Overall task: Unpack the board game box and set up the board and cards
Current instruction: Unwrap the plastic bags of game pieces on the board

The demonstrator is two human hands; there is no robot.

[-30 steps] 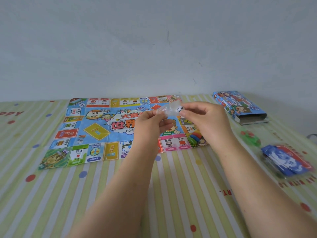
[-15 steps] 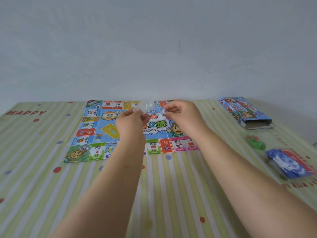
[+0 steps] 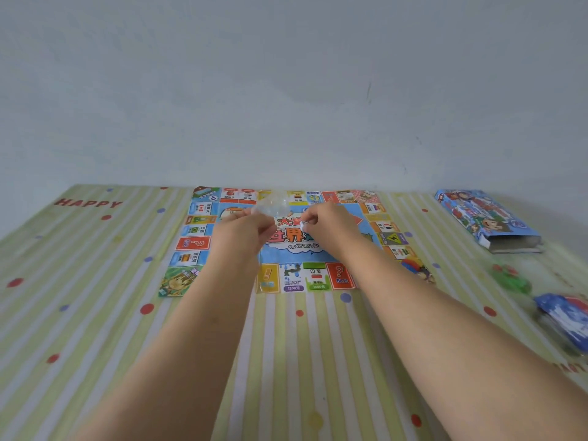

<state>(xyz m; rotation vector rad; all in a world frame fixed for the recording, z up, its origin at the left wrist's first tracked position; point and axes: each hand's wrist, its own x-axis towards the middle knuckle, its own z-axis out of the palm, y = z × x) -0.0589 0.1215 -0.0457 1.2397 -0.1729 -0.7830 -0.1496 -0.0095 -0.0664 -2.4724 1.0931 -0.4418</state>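
Two bare forearms reach forward from the near edge over a striped cloth (image 3: 95, 313) dotted red and blue, with the word HAPPY at its far left.

At the near right, a blue and red card pack (image 3: 564, 316) lies on the cloth, blurred, so I cannot tell its wrapping. Just beyond it sits a small green bundle (image 3: 512, 281), too blurred to make out.

The board (image 3: 194, 243) lies flat and unfolded in the middle of the cloth. Its long axis runs left to right, and its centre title reads upright toward the person. The far edge lies close to the wall (image 3: 286, 90).

Both hands hover over the board's centre, near each other but apart. The left hand (image 3: 245, 230) has its fingers curled and pinches a clear bag (image 3: 270, 205), which sticks up and away from the fingertips. The right hand (image 3: 331, 227) is also curled, and it pinches a white die (image 3: 304, 225) with black pips at its fingertips, the die pointing toward the left hand.

The box (image 3: 486, 218) lies flat at the far right, well apart from the board. Its long axis slants from far left to near right, and its open end faces the near right.
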